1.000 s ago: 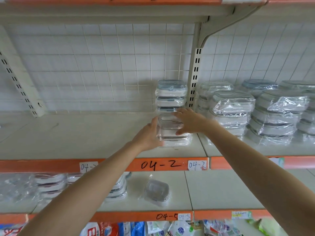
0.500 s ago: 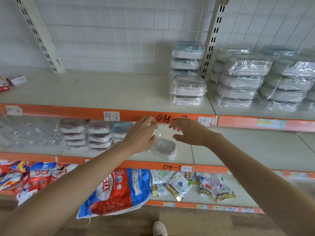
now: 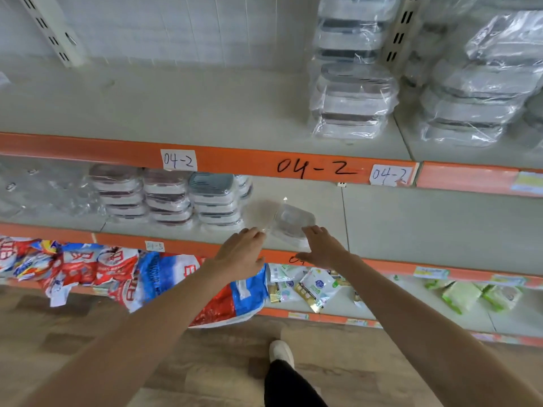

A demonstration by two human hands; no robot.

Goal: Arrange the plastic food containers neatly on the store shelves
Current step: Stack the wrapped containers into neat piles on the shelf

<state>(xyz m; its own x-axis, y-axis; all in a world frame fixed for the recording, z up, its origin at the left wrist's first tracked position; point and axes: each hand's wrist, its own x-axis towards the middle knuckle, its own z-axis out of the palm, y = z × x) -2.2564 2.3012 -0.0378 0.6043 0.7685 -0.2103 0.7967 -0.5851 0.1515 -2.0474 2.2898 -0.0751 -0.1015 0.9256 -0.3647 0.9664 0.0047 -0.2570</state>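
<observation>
Small clear plastic food container with grey lid (image 3: 292,223), loosely film-wrapped, alone on middle shelf (image 3: 411,227), left hand (image 3: 239,254) and right hand (image 3: 321,248) flanking it, fingers apart, holding nothing

We note a lone container (image 3: 291,223) on the middle shelf (image 3: 411,227), right of three stacks (image 3: 169,198); our hands (image 3: 241,254) flank its front.

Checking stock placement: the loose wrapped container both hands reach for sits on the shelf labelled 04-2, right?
Not quite. The head view shows the loose wrapped container on the shelf below the 04-2 label. Left hand and right hand both reach for it.
</observation>
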